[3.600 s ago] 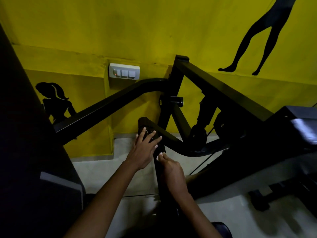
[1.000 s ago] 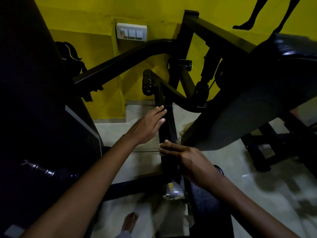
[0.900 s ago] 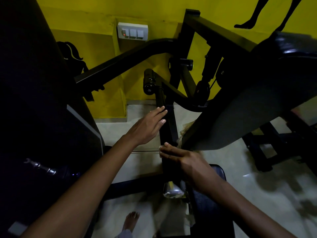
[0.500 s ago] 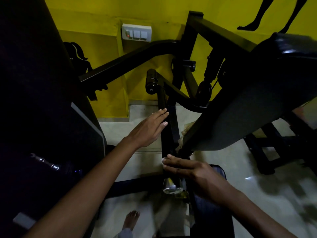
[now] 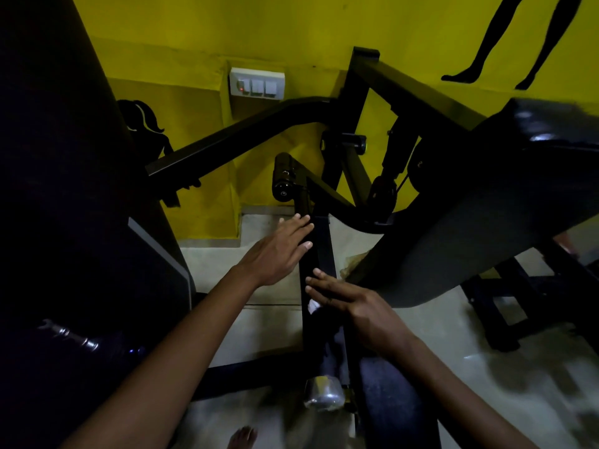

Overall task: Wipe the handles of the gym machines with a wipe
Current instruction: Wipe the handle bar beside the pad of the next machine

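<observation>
We lay our left hand [image 5: 275, 251], fingers straight, against the black upright bar [image 5: 313, 254]. Just below, our right hand [image 5: 359, 306] presses a white wipe [image 5: 313, 306] flat-fingered on the bar's left edge; bare floor [image 5: 259, 328] lies leftward.

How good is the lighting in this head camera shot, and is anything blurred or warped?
Head view: dim overall; the yellow wall is the brightest area, while the black machine frame and the left side sink into near-black. Glare shows on the pad at upper right. The floor at lower right is smeared by motion blur. Wide-angle distortion bends the edges. The left hand and right hand stay fairly sharp.
</observation>
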